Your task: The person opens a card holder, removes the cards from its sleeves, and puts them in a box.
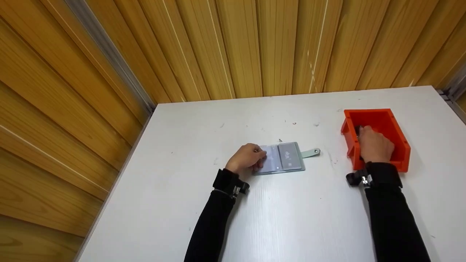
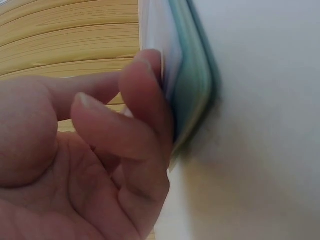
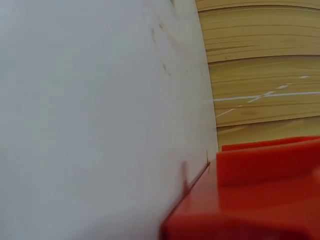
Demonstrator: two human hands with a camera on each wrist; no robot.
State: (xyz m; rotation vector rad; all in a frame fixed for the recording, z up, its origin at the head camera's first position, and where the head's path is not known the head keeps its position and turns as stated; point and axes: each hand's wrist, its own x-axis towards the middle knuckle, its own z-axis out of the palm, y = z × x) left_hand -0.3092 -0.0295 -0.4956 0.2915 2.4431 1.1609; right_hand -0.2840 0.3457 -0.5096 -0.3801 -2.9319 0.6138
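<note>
A pale green card holder (image 1: pixel 300 160) lies spread out on the white table, its snap strap (image 1: pixel 311 153) pointing right. A grey card marked "Vip" (image 1: pixel 290 155) shows at its right side, beside clear plastic sleeves (image 1: pixel 270 159). My left hand (image 1: pixel 246 158) pinches the left edge of the sleeves; in the left wrist view its curled fingers (image 2: pixel 142 85) meet the page edges above the green cover (image 2: pixel 192 75). My right hand (image 1: pixel 375 145) reaches into an orange-red bin (image 1: pixel 404 154). A small dark thing (image 1: pixel 358 130) shows by its fingers, whose tips are hidden.
The bin's wall (image 3: pixel 260 170) fills the lower right of the right wrist view. Wood-patterned panels (image 1: pixel 240 47) stand behind the table (image 1: pixel 174 145) and along its left side. Small marks dot the tabletop beyond the card holder.
</note>
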